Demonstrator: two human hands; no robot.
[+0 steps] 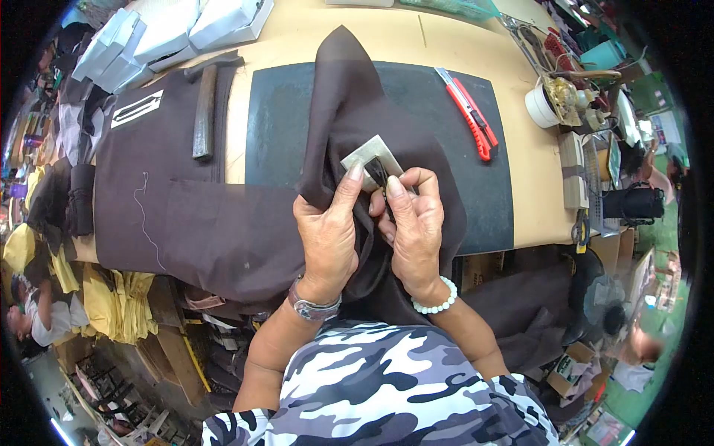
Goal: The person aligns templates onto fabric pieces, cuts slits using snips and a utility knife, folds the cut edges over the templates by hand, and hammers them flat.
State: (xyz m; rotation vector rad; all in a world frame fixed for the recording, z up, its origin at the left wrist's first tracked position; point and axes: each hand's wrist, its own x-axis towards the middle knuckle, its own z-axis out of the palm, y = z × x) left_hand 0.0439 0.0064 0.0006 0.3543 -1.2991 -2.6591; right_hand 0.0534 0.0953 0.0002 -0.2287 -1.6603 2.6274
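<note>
Dark brown fabric (pixel 357 97) is bunched up in front of me over a dark cutting mat (pixel 279 111). My left hand (pixel 331 223) has its thumb pressed on a small pale square plate (pixel 358 157), with fabric gripped beneath. My right hand (pixel 413 223) pinches a small black piece (pixel 377 171) at the plate's lower right edge. The two hands are close together, thumbs up. What the fingertips hold under the fabric is hidden.
A red cutter (pixel 470 111) lies on the mat's right side. At the left, a flat metal bar (pixel 203 119) and a white slotted template (pixel 137 109) rest on brown fabric. White boxes (pixel 167 30) stand at the back left; a white cup (pixel 541 106) is at the right.
</note>
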